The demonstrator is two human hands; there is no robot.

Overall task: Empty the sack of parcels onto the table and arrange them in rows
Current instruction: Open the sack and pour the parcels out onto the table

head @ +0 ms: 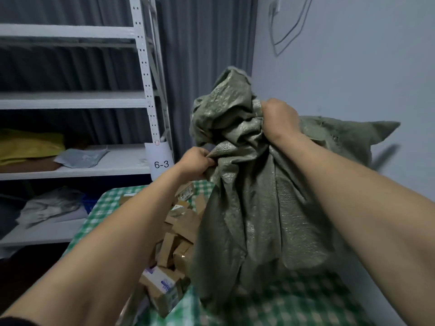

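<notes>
I have one green woven sack lifted above the table, which wears a green-and-white checked cloth. Both my hands are on the sack. My left hand pinches a fold of the fabric at the sack's left side, with fingers and thumb curled tight on it. My right hand is higher and clenched in a fist around the bunched fabric near the top. A crumpled tuft of the sack stands up above my two hands, and one pointed corner sticks out to the right, towards the wall.

The sack hangs over the middle of the table. Its lower end reaches the near edge, but I cannot tell whether it touches the cloth or hangs just clear.

The parcels are small brown cardboard boxes, heaped along the left side of the table from the far left corner towards the near edge, with the heap hard against the sack. More than ten show, but they overlap too much for a true count. One near the front carries blue print.

Beyond the table's left edge stands one white rack with four shelves in view and one paper label reading 6-3. The third shelf down holds one yellow bundle and one flat grey bag.
</notes>
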